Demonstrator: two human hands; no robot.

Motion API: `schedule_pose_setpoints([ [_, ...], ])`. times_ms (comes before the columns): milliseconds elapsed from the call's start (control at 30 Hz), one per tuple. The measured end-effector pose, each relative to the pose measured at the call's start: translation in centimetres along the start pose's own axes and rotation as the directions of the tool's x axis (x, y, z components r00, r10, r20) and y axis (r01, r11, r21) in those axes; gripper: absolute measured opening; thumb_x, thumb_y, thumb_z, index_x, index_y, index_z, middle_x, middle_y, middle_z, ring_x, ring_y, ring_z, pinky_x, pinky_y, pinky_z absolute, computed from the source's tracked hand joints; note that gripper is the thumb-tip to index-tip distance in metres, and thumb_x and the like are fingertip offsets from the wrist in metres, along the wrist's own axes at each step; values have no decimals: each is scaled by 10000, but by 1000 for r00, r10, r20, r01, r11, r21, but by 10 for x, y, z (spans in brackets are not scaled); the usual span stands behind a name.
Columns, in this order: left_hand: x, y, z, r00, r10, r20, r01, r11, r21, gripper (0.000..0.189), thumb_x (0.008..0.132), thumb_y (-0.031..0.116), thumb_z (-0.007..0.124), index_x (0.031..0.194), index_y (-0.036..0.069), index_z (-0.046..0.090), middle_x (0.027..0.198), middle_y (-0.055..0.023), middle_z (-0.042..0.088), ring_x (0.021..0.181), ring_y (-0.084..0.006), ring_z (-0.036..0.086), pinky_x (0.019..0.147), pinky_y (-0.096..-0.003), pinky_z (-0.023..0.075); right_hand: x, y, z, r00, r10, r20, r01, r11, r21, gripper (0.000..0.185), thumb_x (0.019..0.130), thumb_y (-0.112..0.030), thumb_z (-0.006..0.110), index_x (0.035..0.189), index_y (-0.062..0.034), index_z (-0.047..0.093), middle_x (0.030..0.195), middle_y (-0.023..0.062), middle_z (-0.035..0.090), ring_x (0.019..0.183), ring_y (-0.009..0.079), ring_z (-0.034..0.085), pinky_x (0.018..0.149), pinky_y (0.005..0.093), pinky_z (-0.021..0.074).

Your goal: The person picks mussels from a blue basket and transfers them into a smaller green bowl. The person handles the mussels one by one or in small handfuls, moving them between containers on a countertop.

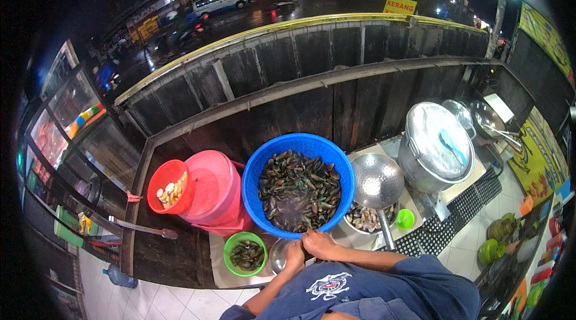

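Note:
Mussels [301,189] with dark shells fill a large blue plastic basket [344,176] in front of me. My right hand [318,244] is at its near rim, fingers curled, the tips touching or just over the edge. Close beside it, my left hand [294,256] is curled below the rim; whatever either hand grips is hidden. A round metal bowl or ladle [278,257] shows partly behind my left hand. Left of that, a small green bowl [226,260] holds more mussels [247,255].
A red basin [155,185] with clams leans by a pink bucket [211,185]. On the right, a perforated skimmer [378,180] lies over a pan of clams [363,218], near a green cup [405,219] and a lidded aluminium pot [418,158]. Metal tongs [144,227] rest at left.

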State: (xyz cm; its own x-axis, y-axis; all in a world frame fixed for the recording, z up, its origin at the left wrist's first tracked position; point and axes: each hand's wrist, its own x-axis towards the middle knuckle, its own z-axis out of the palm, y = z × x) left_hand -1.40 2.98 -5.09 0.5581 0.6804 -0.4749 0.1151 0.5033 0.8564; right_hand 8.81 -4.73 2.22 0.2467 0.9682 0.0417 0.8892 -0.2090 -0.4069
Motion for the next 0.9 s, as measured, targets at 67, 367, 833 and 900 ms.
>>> schedule_pose_setpoints([
  [67,2,-3,1,1000,-29,7,29,999,-16,267,939,121,466,804,-39,632,777,-69,614,676,-138,548,603,-335,448,-1,3,-1,1000,-8,-15,8,1000,0,201,824,-81,500,915,56,614,904,239,628,819,384,654,725,456,542],
  [367,-14,23,15,999,30,37,-30,1000,-1,243,917,91,435,805,-3,629,797,-70,614,733,-159,578,670,-337,475,3,12,-2,1000,-16,0,16,999,36,182,824,-87,514,905,42,613,885,227,641,847,376,654,738,453,538],
  [833,-1,44,4,972,12,234,91,900,-427,311,935,100,391,1156,-26,571,1038,-137,617,915,-275,629,823,-419,536,17,26,-23,962,-222,-158,243,961,135,190,844,-111,534,976,-34,648,891,122,633,894,294,578,833,435,453],
  [900,6,29,-5,933,143,331,-63,969,-241,317,934,111,405,1186,-23,545,1079,-162,608,982,-307,615,885,-453,502,16,32,-16,962,-196,-188,238,941,239,197,877,-138,544,1028,-49,633,929,134,624,905,324,567,825,441,451],
])
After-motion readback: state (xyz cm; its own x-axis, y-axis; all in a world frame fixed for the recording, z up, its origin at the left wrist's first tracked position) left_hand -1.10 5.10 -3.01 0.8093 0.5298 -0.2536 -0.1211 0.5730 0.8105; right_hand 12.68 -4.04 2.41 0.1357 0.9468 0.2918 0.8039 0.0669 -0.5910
